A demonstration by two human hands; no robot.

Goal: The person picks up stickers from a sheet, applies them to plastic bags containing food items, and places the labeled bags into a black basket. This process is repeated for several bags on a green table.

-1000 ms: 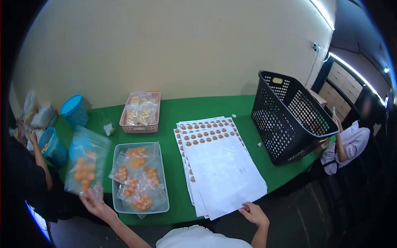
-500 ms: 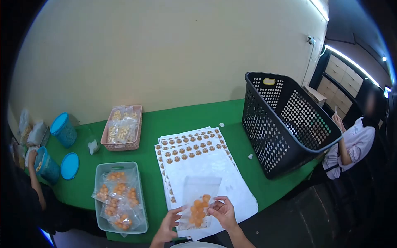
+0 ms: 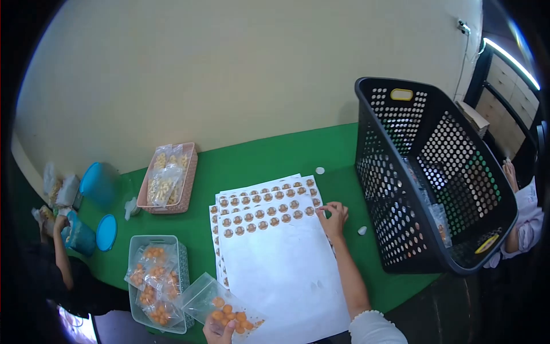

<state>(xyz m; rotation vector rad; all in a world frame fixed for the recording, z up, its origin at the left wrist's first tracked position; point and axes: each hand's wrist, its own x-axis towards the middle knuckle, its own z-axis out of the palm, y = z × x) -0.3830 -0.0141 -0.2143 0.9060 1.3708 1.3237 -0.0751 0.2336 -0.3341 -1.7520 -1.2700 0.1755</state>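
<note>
My left hand (image 3: 219, 333) grips a clear plastic bag (image 3: 197, 298) of orange, ball-shaped snacks by its lower part, at the front edge of the table. The bag tilts to the left, and its upper end reaches the pale green basket (image 3: 186, 275). My right hand (image 3: 334, 218) is at the right edge of a white sheet (image 3: 275, 275) printed with rows of round brown stickers (image 3: 271, 211). Its thumb and forefinger are pinched together beside the end of a sticker row. Whatever lies between those fingertips is too small to make out.
A large black perforated basket (image 3: 395, 212) stands at right, with some bags inside. A pink basket (image 3: 189, 189) of bagged pale snacks sits at the back. Blue tubs (image 3: 83, 235) and a blue lid (image 3: 106, 232) are at left, near another person's hands (image 3: 60, 221). Another person's sleeve (image 3: 524, 212) shows at right.
My right hand has let go of the snack bag and moved up and right to the sticker sheet. My left hand has carried the bag left, tilting it. The view has shifted.
</note>
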